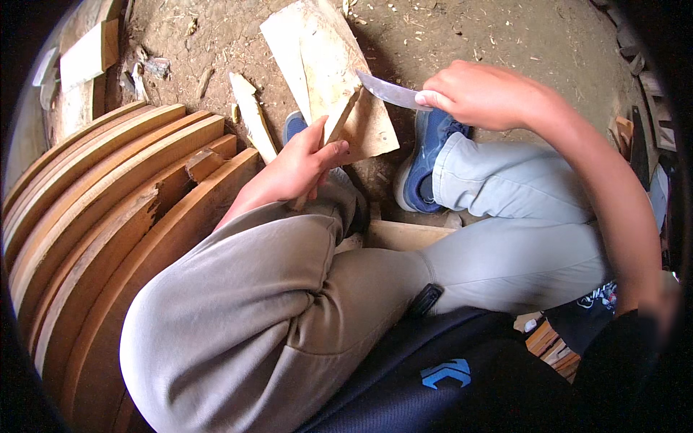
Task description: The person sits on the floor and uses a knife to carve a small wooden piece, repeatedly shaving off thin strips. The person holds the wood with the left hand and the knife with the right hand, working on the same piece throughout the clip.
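Observation:
My right hand (pixel 473 94) is closed round the handle of a knife, its curved steel blade (pixel 393 92) pointing left. The knife tip reaches the edge of a pale piece of wood (pixel 345 114), though I cannot tell whether it touches. My left hand (pixel 299 164) grips the lower end of that piece, thumb on the near side. Under it a broad, light wooden board (pixel 372 130) slants away from me between my feet. The knife's handle is mostly hidden by my right fingers.
Long planks (pixel 137 209) stand side by side along my left. A split pale stick (pixel 253 115) lies beside my left shoe; my right shoe (pixel 422 162) is close under the knife. Wood chips litter the dirt floor (pixel 498 36). More wood scraps (pixel 552 346) lie behind me at right.

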{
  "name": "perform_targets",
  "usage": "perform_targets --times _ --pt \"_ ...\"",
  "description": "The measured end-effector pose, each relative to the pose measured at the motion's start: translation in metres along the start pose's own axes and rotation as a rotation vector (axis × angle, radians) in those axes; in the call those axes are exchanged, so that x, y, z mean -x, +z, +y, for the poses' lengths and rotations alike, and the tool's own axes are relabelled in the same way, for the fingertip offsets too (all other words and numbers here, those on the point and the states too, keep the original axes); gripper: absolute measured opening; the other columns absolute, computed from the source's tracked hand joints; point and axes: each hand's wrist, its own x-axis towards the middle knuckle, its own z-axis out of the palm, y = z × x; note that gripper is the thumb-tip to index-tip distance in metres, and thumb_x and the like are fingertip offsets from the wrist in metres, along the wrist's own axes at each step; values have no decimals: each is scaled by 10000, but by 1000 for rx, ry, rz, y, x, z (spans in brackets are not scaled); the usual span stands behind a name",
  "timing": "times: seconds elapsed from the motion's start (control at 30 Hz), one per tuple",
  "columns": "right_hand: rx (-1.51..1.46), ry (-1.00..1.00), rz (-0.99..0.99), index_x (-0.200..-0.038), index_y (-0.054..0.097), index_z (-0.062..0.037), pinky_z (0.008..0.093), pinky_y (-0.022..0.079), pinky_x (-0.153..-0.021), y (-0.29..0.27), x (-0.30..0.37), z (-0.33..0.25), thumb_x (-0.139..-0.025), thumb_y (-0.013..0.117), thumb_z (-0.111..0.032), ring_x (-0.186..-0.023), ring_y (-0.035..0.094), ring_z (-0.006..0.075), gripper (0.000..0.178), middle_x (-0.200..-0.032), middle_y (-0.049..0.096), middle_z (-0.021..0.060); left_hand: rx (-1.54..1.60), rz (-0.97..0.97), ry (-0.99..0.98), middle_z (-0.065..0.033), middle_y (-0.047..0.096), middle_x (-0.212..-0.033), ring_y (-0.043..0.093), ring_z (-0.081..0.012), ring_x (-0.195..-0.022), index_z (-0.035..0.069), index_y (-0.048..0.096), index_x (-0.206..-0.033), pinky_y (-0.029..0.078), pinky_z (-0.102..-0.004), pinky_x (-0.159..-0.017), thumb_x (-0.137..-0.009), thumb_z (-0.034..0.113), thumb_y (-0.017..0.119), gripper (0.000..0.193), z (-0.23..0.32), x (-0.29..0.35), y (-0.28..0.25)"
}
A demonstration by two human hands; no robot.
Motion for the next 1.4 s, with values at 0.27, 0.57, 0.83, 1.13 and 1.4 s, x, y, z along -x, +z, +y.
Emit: perform_targets --times 0.27,0.57,0.83,1.13,1.4 --pt "35 45 -30 -926 641 -11 498 491 -760 -4 0 -4 -1032 398 -367 -817 621 406 445 -833 637 223 -115 3 -17 -67 522 -644 529 -152 -458 -51 256 -1451 427 -304 -394 -1003 272 543 623 -9 -7 -2" --pt "59 55 -52 -933 643 -18 503 489 -764 -8 0 -9 -1030 399 -369 -820 623 402 439 -832 636 220 -93 -12 2 -71 523 -658 529 -154 -456 -42 235 -1466 426 -305 -392 -1001 275 545 642 -12 -8 -4" --pt "85 16 -75 -954 654 -3 502 493 -774 -4 -8 -4 -1027 401 -338 -844 628 412 426 -857 648 233 -95 -8 -33 -67 523 -678 514 -150 -454 -12 254 -1466 426 -300 -392 -1002 269 541 614 -3 -6 -3" --pt "92 -16 -167 -981 646 23 502 482 -795 -13 -27 -1 -1025 398 -315 -867 617 422 421 -876 646 242 -106 -28 -39 -55 507 -655 512 -144 -444 8 299 -1431 431 -302 -387 -1005 269 532 551 -2 -8 -4" --pt "-308 -36 -268 -789 526 4 376 448 -609 -10 -32 13 -1035 400 -328 -627 533 195 432 -658 527 84 -92 -13 -43 -26 486 -657 493 -130 -465 48 317 -1434 420 -288 -385 -999 268 544 537 -4 -7 -3"
